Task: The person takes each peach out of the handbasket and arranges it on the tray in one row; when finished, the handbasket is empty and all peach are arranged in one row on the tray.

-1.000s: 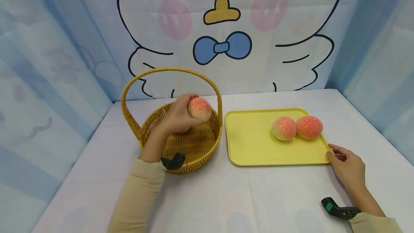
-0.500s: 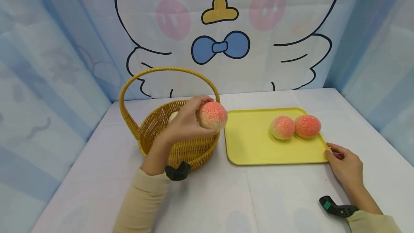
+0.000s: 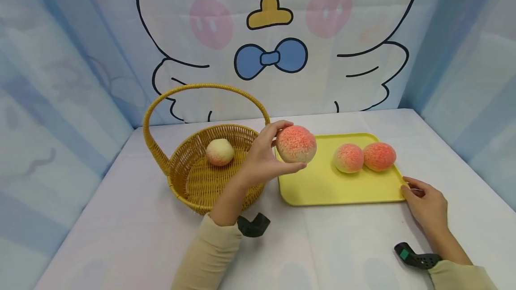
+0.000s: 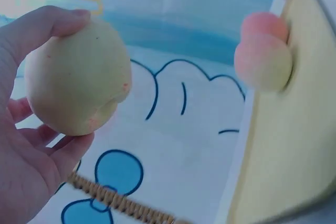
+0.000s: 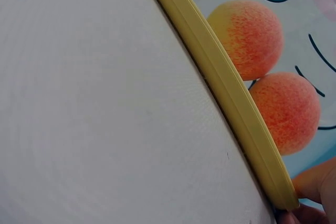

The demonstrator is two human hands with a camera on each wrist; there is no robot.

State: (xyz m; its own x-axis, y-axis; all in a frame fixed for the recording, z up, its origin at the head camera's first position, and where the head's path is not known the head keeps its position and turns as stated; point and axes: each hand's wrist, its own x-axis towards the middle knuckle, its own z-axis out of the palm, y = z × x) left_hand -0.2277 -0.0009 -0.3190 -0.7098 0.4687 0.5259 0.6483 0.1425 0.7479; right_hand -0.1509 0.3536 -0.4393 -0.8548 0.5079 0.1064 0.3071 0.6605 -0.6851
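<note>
Held peach [image 3: 297, 144]: just right of frame centre, up off the table, in front of the yellow tray's [image 3: 314, 182] upper-left part. Left hand [image 3: 261, 158] is clamped on it, thumb along the lower side, fingers round the upper left. Speckled red side faces the head camera; left wrist view shows a pale side with a crease. Likely an imitation peach, so probably light, maybe foam with slight give. Matte skin, shouldn't slip much; low break risk, though a hard squeeze might dent it. Best hold: round the widest part, thumb opposite fingers.

Tray: right of centre, on the table [image 3: 342, 245]. Looks like stiff plastic, likely light and easy to slide; take it by rim or corner. Right hand [image 3: 427, 205], right of frame, pinches its near right corner.

Left tray peach [image 3: 348, 158] and right tray peach [image 3: 380, 156] touch each other, toward the tray's right. Rounded, could roll if tipped.

Left of centre: wicker basket [image 3: 205, 182], pale peach [image 3: 220, 152] inside toward the back. Weave probably light, a bit springy; lift by the arched handle [image 3: 209, 86].

Top of frame: cartoon backdrop [image 3: 270, 95].
</note>
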